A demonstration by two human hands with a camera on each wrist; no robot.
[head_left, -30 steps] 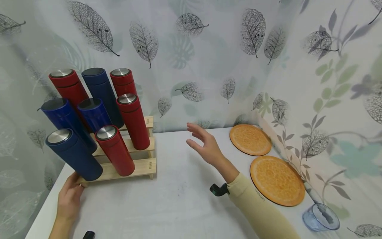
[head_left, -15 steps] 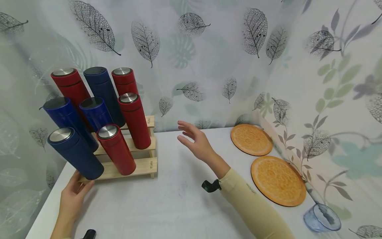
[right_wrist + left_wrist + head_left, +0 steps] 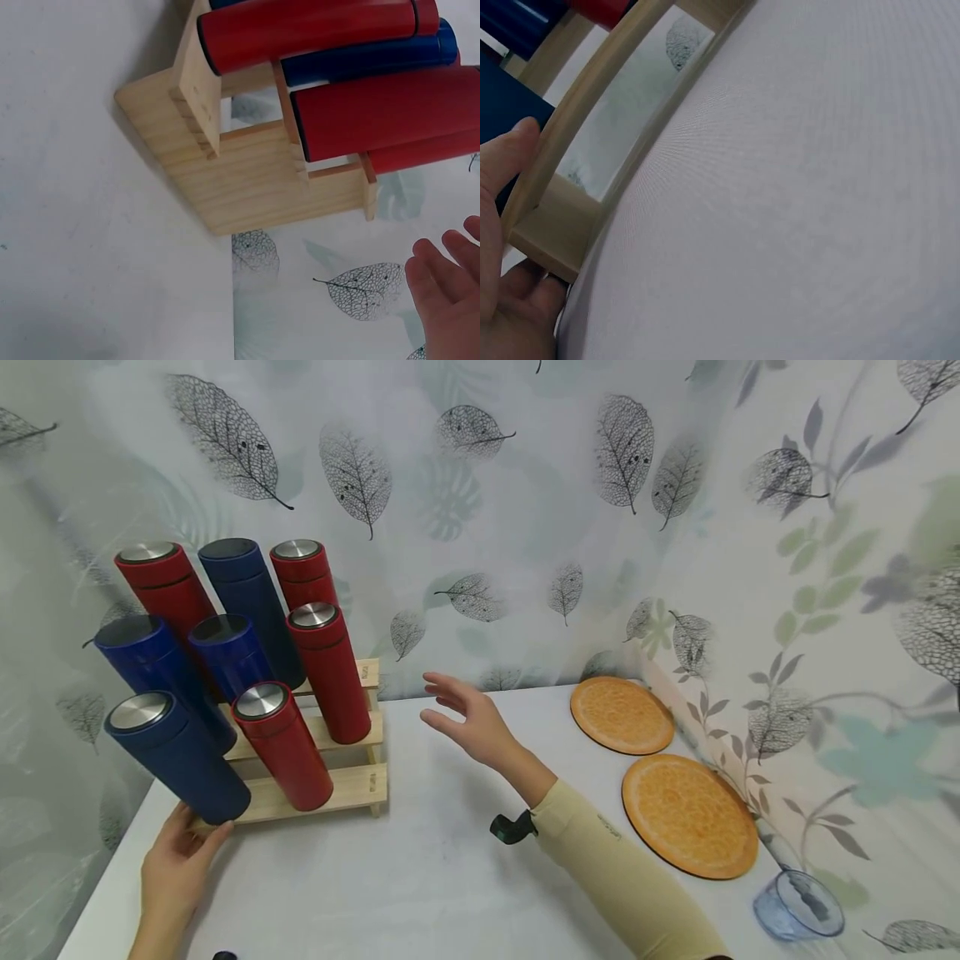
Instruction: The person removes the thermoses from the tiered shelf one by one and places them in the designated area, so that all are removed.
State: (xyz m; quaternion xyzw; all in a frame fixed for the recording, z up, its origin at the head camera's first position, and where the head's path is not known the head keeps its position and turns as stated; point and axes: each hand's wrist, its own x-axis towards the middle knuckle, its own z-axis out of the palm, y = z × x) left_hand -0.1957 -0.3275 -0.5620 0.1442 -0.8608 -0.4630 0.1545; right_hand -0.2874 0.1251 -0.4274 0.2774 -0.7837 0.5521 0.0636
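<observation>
At the left of the head view stands a stepped wooden rack [image 3: 358, 787] bearing several red and blue thermos bottles. My left hand [image 3: 174, 868] grips the rack's front left corner, just below a navy bottle [image 3: 180, 762]. In the left wrist view the thumb [image 3: 514, 154] lies on the front edge of the lowest step, and the other fingers reach round the side panel [image 3: 559, 229]. My right hand [image 3: 476, 727] is raised in the air to the right of the rack, fingers loosely spread and holding nothing. A red bottle [image 3: 288, 753] stands on the lowest step too.
Two round orange-brown mats [image 3: 622, 714] lie along the right side of the white table [image 3: 420, 877]. Near the right front edge is a clear bluish glass [image 3: 798, 906]. A leaf-print curtain [image 3: 517, 527] hangs behind and at both sides.
My left thumb has swung onto the rack's front edge, where the hand earlier had only its fingers at the corner. The right hand has moved left, closer to the rack.
</observation>
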